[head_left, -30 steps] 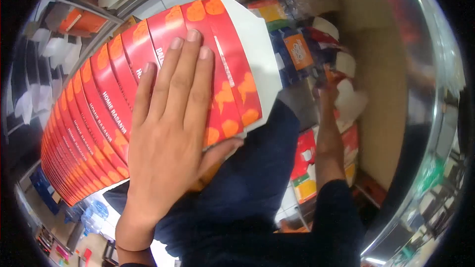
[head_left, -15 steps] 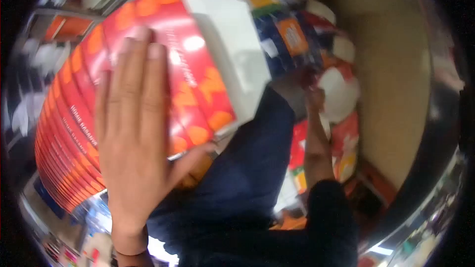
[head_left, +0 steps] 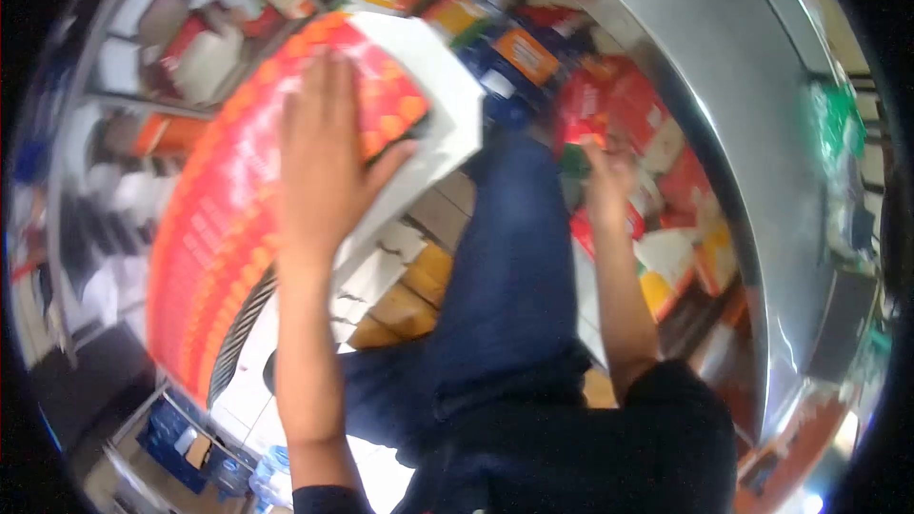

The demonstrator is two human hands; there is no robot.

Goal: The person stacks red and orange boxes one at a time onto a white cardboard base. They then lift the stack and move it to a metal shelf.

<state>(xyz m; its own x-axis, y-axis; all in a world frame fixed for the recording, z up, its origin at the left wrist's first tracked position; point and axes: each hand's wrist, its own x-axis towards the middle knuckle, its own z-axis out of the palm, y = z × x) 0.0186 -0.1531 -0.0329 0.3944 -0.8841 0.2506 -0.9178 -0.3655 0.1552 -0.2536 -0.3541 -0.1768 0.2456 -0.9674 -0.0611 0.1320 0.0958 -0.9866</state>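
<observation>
A tall, fanned stack of red and orange printed cartons (head_left: 228, 200) fills the left of the view, its white flaps (head_left: 447, 105) sticking out on the right. My left hand (head_left: 328, 152) lies flat on top of the stack, fingers stretched out and thumb apart near the edge. Lower on the right, my right hand (head_left: 609, 167) is among red packages (head_left: 619, 100) on the floor. Its fingers look curled, but blur hides what is in them.
A steel counter (head_left: 685, 48) curves along the right side. Shelves with white and red goods (head_left: 200, 57) stand at upper left. Dark blue packs with an orange label (head_left: 524, 57) lie ahead. Brown boxes (head_left: 409, 295) sit on the tiled floor, and water bottles (head_left: 271, 476) stand at lower left.
The view has swung, bringing the steel counter and tiled floor into sight. The carton stack now appears smaller and tilted, with my left hand still on it. My right hand remains among the packages.
</observation>
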